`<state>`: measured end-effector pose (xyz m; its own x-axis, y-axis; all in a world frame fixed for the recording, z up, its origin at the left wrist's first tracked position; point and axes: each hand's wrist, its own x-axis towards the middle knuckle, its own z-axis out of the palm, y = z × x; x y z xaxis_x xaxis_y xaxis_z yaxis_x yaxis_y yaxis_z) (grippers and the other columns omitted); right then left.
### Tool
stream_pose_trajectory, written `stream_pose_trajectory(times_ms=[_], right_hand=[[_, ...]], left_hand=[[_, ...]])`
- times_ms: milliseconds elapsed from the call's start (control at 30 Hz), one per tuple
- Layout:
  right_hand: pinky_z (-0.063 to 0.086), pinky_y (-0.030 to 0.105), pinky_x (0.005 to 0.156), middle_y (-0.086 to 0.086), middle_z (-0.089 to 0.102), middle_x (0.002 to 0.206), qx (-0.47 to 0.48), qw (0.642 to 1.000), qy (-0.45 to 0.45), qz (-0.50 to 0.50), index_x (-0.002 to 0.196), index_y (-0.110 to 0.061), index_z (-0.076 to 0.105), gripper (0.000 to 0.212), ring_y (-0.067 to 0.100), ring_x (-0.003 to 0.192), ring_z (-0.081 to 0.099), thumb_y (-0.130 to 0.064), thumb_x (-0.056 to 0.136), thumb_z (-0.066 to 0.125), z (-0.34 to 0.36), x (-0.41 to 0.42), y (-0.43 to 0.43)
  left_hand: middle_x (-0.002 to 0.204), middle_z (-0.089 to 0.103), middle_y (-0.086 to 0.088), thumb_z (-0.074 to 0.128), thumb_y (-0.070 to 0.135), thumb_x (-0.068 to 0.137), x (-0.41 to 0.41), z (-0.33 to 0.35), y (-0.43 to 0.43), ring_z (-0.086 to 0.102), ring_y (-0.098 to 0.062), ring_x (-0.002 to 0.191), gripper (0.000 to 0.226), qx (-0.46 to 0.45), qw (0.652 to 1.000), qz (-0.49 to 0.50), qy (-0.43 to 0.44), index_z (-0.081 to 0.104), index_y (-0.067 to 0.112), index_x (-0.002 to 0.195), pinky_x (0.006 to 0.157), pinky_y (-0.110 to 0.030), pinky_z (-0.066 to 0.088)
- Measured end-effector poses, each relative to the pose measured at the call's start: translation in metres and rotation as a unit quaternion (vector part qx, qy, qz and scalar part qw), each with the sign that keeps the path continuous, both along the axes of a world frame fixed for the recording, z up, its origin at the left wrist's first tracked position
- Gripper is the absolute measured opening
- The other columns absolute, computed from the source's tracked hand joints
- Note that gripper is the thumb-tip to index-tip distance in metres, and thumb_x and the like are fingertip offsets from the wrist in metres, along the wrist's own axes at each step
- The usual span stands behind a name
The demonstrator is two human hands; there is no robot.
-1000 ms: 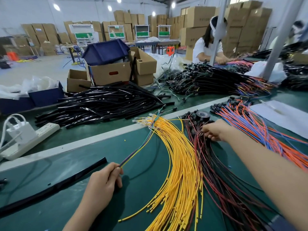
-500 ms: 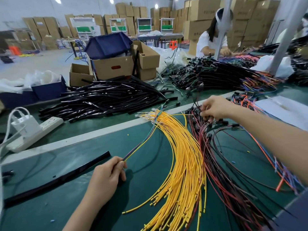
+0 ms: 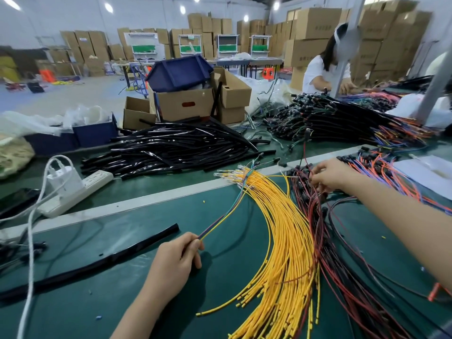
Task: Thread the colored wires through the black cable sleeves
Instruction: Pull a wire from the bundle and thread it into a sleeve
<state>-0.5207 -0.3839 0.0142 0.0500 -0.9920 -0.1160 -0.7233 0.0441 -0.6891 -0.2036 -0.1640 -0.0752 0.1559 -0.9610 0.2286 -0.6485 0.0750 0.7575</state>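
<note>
Colored wires [image 3: 208, 230]: thin mixed bundle (blue, green, yellow), lifted off the green worktop [image 3: 146, 302]. Left hand [image 3: 176, 258] holds the near end, fingers curled, thumb and forefinger pinching it. Far end runs up to the tips of the yellow wire fan [image 3: 286, 241].

Black cable sleeve [image 3: 110, 259]: flat on the worktop, left of the left hand. Its right end is near the knuckles, apart from the bundle.

Right hand [image 3: 330, 176]: at the far end of the red and black wires [image 3: 342, 277], fingers bunched and pinching strands there. Can't tell how many.

Orange and blue wires [image 3: 391, 177] lie right of that hand. Sleeve pile [image 3: 171, 150] sits across the pale strip. Power strip [image 3: 80, 192] with white charger [image 3: 64, 178] at left. Cardboard boxes [image 3: 186, 104] behind the pile. Another person [image 3: 320, 69] is at the far worktop.
</note>
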Motion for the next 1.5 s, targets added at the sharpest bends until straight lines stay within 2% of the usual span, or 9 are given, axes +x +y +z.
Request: stream_pose_trajectory(times_ms=[133, 300, 467, 567, 733, 833, 933, 1133, 1500], right_hand=[[0.030, 0.017, 0.036, 0.011, 0.055, 0.067, 0.000, 0.992, -0.116, -0.046, 0.103, -0.012, 0.057, 0.027, 0.016, 0.045, 0.038, 0.006, 0.086, 0.047, -0.001, 0.011, -0.002], [0.033, 0.021, 0.047, 0.004, 0.051, 0.070, -0.086, 0.988, -0.108, -0.065, 0.104, -0.021, 0.065, 0.026, 0.015, 0.049, 0.037, -0.042, 0.089, 0.061, 0.023, 0.011, -0.005], [0.040, 0.023, 0.062, 0.003, 0.061, 0.088, -0.191, 0.979, -0.002, 0.071, 0.103, -0.013, 0.070, 0.017, 0.013, 0.075, 0.052, -0.010, 0.088, 0.064, 0.101, 0.005, -0.012], [0.046, 0.028, 0.067, 0.008, 0.059, 0.085, -0.217, 0.973, 0.002, 0.079, 0.094, -0.011, 0.067, 0.016, 0.021, 0.080, 0.052, -0.018, 0.081, 0.073, 0.146, 0.010, -0.007], [0.044, 0.017, 0.048, -0.002, 0.063, 0.085, -0.262, 0.957, -0.108, 0.066, 0.094, -0.008, 0.066, 0.013, 0.002, 0.061, 0.053, -0.018, 0.085, 0.067, 0.173, 0.036, 0.004], [0.037, 0.014, 0.035, -0.002, 0.047, 0.072, -0.097, 0.976, -0.188, 0.045, 0.092, -0.010, 0.063, 0.015, 0.006, 0.051, 0.039, -0.023, 0.094, 0.055, 0.164, 0.048, 0.010], [0.022, 0.012, 0.037, -0.005, 0.035, 0.055, 0.138, 0.901, -0.410, 0.040, 0.075, -0.010, 0.058, 0.049, 0.006, 0.043, 0.026, -0.045, 0.100, 0.034, 0.150, 0.057, 0.020], [0.036, 0.013, 0.039, 0.005, 0.064, 0.067, 0.245, 0.830, -0.486, 0.117, 0.069, -0.006, 0.066, 0.058, 0.010, 0.044, 0.048, -0.036, 0.101, 0.028, 0.133, 0.078, 0.042], [0.039, 0.019, 0.045, 0.002, 0.053, 0.054, 0.185, 0.637, -0.703, 0.257, 0.060, -0.004, 0.058, 0.050, 0.012, 0.045, 0.048, -0.027, 0.099, 0.036, 0.172, 0.123, 0.078]], left_hand=[[0.057, 0.064, 0.008, 0.050, 0.012, 0.096, 0.003, -0.002, -0.001, 0.041, -0.006, 0.044, 0.025, 0.002, 1.000, 0.000, 0.006, 0.059, 0.025, 0.076, 0.048, -0.018, 0.035], [0.057, 0.065, 0.008, 0.050, 0.012, 0.096, 0.002, -0.001, -0.003, 0.043, -0.006, 0.045, 0.026, -0.002, 1.000, -0.002, 0.005, 0.059, 0.025, 0.076, 0.049, -0.019, 0.036], [0.056, 0.065, 0.011, 0.050, 0.013, 0.096, 0.005, 0.000, -0.002, 0.048, -0.006, 0.049, 0.026, -0.005, 1.000, -0.003, -0.001, 0.059, 0.027, 0.075, 0.054, -0.021, 0.040], [0.056, 0.065, 0.012, 0.050, 0.015, 0.097, 0.005, -0.002, -0.001, 0.048, -0.007, 0.049, 0.026, -0.005, 1.000, -0.004, -0.001, 0.059, 0.028, 0.076, 0.054, -0.021, 0.039], [0.056, 0.065, 0.010, 0.050, 0.014, 0.097, 0.006, -0.003, 0.000, 0.048, -0.009, 0.049, 0.026, -0.007, 1.000, -0.004, 0.014, 0.059, 0.027, 0.076, 0.053, -0.021, 0.039], [0.057, 0.065, 0.009, 0.050, 0.015, 0.097, 0.006, -0.002, -0.001, 0.048, -0.009, 0.049, 0.026, -0.005, 1.000, -0.005, 0.016, 0.059, 0.027, 0.076, 0.053, -0.023, 0.039], [0.056, 0.065, 0.009, 0.050, 0.015, 0.097, 0.006, 0.002, -0.004, 0.048, -0.011, 0.049, 0.026, -0.011, 1.000, -0.005, 0.021, 0.059, 0.027, 0.076, 0.053, -0.026, 0.041], [0.058, 0.067, 0.008, 0.051, 0.015, 0.097, 0.004, -0.003, 0.000, 0.048, -0.022, 0.050, 0.024, -0.014, 0.999, 0.001, 0.036, 0.060, 0.026, 0.077, 0.055, -0.037, 0.044], [0.062, 0.068, 0.011, 0.051, 0.019, 0.097, 0.007, -0.004, -0.003, 0.052, -0.025, 0.054, 0.022, -0.014, 1.000, -0.001, 0.026, 0.061, 0.031, 0.081, 0.055, -0.036, 0.045]])
